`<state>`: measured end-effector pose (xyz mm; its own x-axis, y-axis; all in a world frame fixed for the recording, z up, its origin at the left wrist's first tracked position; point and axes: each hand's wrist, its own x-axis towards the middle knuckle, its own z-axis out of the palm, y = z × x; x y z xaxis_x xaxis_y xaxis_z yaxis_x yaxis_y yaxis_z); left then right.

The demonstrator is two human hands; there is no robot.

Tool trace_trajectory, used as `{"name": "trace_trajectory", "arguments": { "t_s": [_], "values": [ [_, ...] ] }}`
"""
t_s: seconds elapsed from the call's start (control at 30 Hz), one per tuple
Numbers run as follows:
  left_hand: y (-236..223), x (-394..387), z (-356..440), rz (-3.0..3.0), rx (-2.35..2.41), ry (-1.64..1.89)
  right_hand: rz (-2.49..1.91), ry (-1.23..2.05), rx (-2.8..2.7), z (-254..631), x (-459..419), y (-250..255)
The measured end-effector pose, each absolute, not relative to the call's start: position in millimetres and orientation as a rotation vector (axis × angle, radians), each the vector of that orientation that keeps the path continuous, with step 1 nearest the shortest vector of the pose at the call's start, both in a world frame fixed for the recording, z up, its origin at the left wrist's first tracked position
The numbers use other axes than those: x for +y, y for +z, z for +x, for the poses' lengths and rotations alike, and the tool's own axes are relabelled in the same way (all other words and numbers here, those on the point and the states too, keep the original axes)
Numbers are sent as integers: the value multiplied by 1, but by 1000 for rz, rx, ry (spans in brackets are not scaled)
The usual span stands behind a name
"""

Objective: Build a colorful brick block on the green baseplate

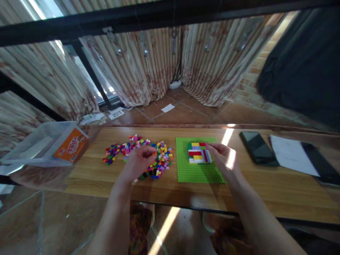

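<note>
My left hand (pixel 140 160) is over a loose pile of small building bricks (pixel 161 163) in many colours. Its thumb and fingers are pinched together, and whatever may be between them is too small to make out. On the right, a bright green studded baseplate (pixel 183 173) lies flat on the table. A low rectangular brick build (pixel 197 156), in red, yellow, white, green and grey-blue, stands on its upper middle. My right hand (pixel 224 157) has its fingers closed around the right end of this build, partly hiding that side.
The long wooden table (pixel 164 193) carries a clear plastic box (pixel 39 148) with an orange label at its left end. A dark phone (pixel 258 148), white paper (pixel 290 154) and another dark device (pixel 321 163) lie to the right. Curtains (pixel 148 67) hang beyond.
</note>
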<state>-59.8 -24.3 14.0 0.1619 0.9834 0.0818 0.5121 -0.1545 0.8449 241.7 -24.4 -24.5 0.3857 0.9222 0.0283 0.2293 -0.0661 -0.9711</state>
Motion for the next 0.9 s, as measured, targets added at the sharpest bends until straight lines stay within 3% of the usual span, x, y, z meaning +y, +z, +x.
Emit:
{"name": "trace_trajectory", "arguments": {
  "t_s": [0.33,0.9],
  "values": [
    [-4,-28,48,2011,1177,915,-1598,792,-1132,245,-24,-32],
    [-19,-24,61,2091,1198,986,-1685,725,-1253,243,-31,-28]
  ]
}}
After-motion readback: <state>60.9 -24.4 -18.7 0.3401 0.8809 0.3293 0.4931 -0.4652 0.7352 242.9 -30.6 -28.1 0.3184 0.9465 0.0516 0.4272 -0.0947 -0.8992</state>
